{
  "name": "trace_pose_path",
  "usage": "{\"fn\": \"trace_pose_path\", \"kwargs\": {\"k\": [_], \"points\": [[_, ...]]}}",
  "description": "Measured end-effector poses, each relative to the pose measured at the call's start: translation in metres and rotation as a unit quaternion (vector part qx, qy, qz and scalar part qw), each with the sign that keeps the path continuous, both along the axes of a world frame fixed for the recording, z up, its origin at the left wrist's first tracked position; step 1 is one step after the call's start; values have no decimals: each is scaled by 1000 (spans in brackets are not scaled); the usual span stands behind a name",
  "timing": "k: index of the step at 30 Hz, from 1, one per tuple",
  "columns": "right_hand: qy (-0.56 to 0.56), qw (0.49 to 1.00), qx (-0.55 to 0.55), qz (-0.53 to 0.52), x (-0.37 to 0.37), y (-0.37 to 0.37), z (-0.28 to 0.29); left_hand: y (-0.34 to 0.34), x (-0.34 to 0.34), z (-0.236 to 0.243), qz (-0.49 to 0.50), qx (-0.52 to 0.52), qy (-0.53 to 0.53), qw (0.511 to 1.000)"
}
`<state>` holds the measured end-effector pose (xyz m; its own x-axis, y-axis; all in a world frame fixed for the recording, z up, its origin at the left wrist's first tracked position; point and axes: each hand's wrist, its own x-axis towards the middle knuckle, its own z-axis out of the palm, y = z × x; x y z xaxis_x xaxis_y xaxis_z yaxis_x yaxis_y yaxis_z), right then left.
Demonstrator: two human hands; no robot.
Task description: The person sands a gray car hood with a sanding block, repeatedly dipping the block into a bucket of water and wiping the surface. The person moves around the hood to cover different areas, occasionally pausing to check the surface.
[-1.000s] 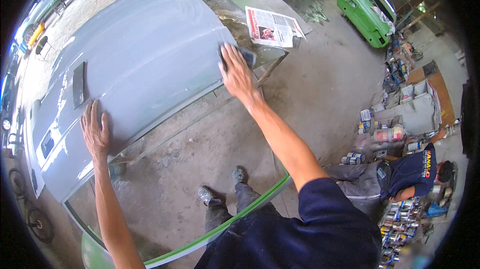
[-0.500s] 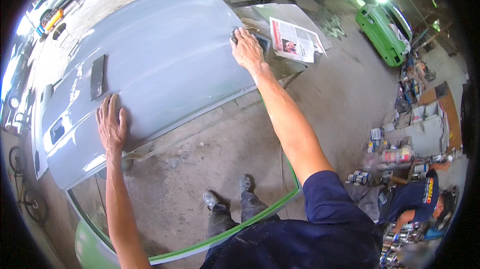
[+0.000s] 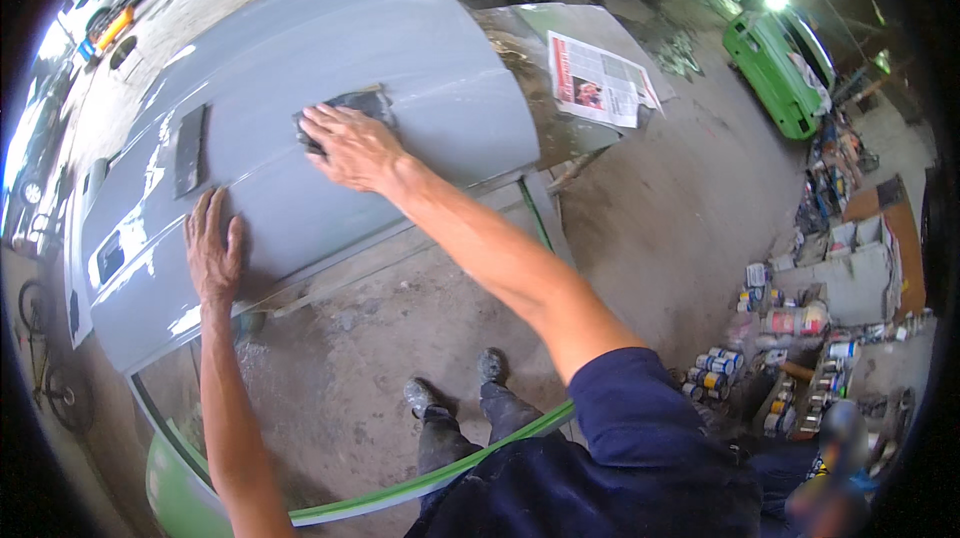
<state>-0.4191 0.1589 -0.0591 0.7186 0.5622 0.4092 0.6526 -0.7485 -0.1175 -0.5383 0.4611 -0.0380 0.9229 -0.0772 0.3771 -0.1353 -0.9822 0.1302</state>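
Sanding pad (image 3: 345, 108), dark and flat, pressed under the spread fingers of the right hand (image 3: 350, 146) near the middle of the grey car panel (image 3: 400, 48); left hand (image 3: 212, 250) open and flat on the same panel, toward its near edge, gripping nothing. Could slide off the curved, glossy panel or scuff unevenly if pressure shifts. Beyond the panel: newspaper sheet (image 3: 600, 80), rough concrete floor (image 3: 650, 208), paint cans (image 3: 775, 318), green car (image 3: 780, 73).

Single head-worn fisheye view, looking steeply down and forward from above the person's own shoulders. Grey car panel (image 3: 330, 138) fills the upper left at arm's reach; concrete floor (image 3: 640, 218) and shoes (image 3: 455, 393) lie directly below. Straight edges bow toward the dark circular rim.
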Motion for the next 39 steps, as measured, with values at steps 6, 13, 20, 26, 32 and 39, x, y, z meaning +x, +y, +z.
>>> {"fn": "trace_pose_path", "kwargs": {"k": [6, 13, 20, 26, 32, 39], "points": [[27, 995, 22, -98, -6, -179, 6, 3, 2, -7, -18, 11, -22, 1000], [-25, 940, 101, -324, -46, -200, -24, 11, 11, -16, -8, 72, -6, 997], [46, 929, 128, -344, -174, -187, -54, 28, 23, -39, -1, 85, -26, 996], [175, 839, 388, -339, -279, -228, -22, 9, 27, -66, 135, 135, 33, 981], [148, 542, 750, -348, -401, -331, -34, -118, 16, -78, -30, 102, -46, 993], [105, 293, 884, -348, -527, -492, -76, -305, 27, -68, -45, 96, -36, 994]]}}
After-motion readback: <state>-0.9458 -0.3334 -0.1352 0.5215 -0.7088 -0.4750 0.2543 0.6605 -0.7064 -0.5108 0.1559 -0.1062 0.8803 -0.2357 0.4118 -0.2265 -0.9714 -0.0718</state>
